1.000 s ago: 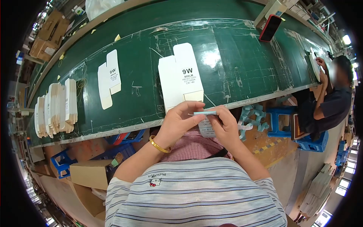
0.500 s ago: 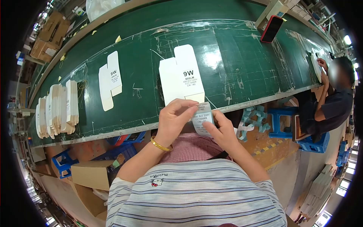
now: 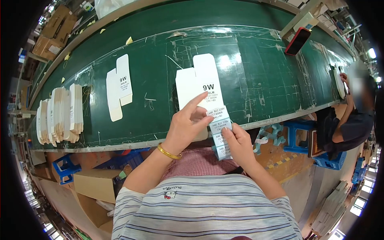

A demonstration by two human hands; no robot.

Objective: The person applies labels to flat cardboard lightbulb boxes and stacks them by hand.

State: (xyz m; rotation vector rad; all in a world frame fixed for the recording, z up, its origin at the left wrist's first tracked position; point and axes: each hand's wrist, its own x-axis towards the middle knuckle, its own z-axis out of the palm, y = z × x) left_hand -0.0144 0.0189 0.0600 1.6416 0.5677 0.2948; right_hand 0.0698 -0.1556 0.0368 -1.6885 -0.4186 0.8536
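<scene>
My right hand (image 3: pixel 240 145) holds a strip of small printed labels (image 3: pixel 221 134) upright near the green table's front edge. My left hand (image 3: pixel 188 124) pinches the top label of that strip between thumb and finger, index finger stretched toward the "9W" print. Just behind the hands a flat white carton blank marked "9W" (image 3: pixel 200 86) lies on the green table (image 3: pixel 256 72). My left wrist wears a gold bangle.
A second flat "9W" carton blank (image 3: pixel 119 86) lies to the left, and a stack of folded blanks (image 3: pixel 60 114) stands at the far left. A red phone (image 3: pixel 298 41) rests at the back right. Another person (image 3: pixel 352 116) sits at the right end. Blue stools and cardboard boxes are under the table.
The label strip has been raised and unfolded from edge-on to facing me. My left hand has moved up to its top label, index finger now extended over the carton blank.
</scene>
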